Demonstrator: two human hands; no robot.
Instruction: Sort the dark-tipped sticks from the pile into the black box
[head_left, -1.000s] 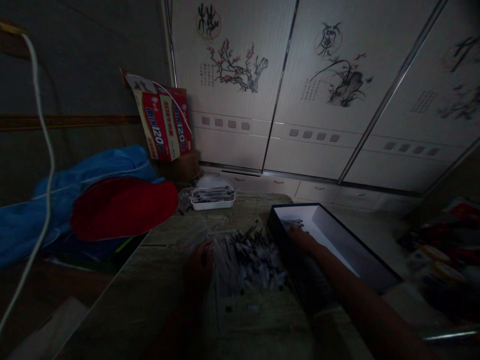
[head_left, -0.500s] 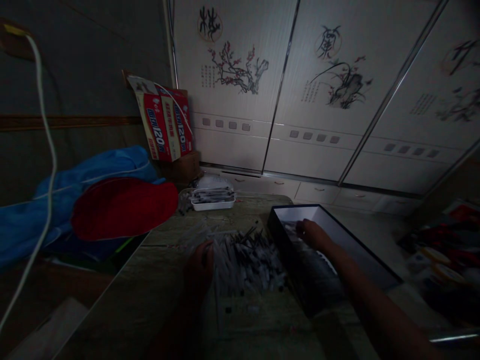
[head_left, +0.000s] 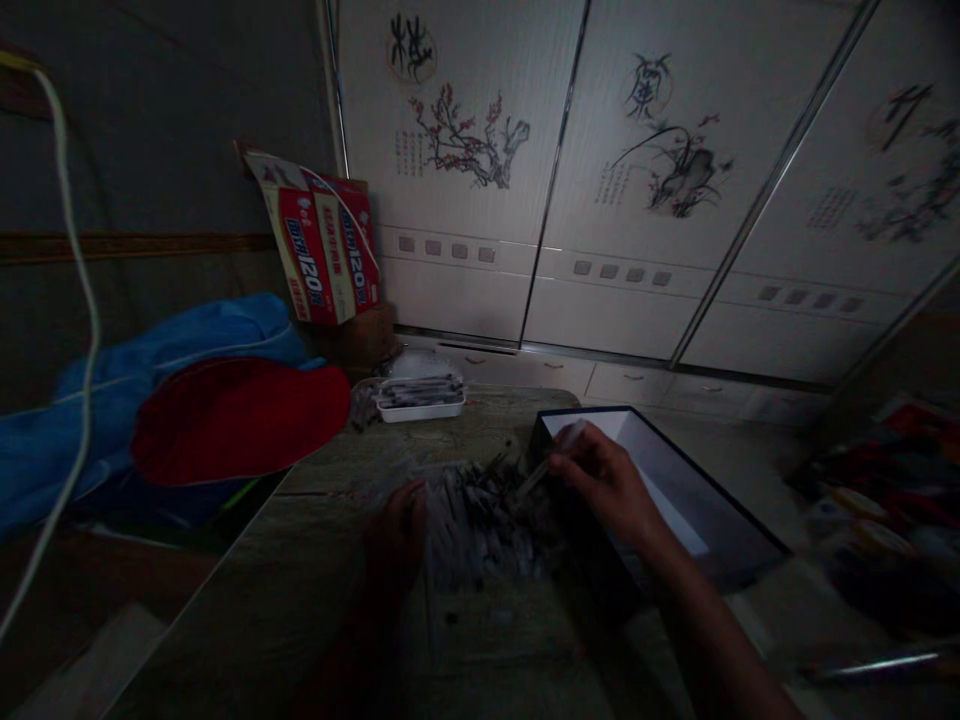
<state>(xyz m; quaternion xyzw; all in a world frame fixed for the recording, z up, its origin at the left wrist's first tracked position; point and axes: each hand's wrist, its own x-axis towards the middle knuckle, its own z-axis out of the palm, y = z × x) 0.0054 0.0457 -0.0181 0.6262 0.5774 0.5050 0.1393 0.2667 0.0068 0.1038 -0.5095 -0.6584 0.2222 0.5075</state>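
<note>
A heap of slim translucent pen-like sticks (head_left: 480,530) with dark ends lies on the table. My right hand (head_left: 604,480) is above the near-left wall of a dark-edged box (head_left: 675,480) with a pale inside. Its fingers pinch a slim, clear pen-like stick (head_left: 534,478), tilted down towards the heap. At the heap's left edge, my left hand (head_left: 397,530) has its fingers curled. Shadow hides what it holds, if anything. My right hand and forearm cover part of the box.
A white tray (head_left: 421,411) of similar sticks stands at the table's back. Red cloth (head_left: 244,420) and blue cloth (head_left: 187,340) lie to the left, near a white cable (head_left: 84,380). Behind are a red-and-white carton (head_left: 322,250) and cabinet doors (head_left: 450,290).
My right hand has come up out of the box and moved towards the heap; a pen-like stick now shows in its fingers. My left hand has stayed almost still.
</note>
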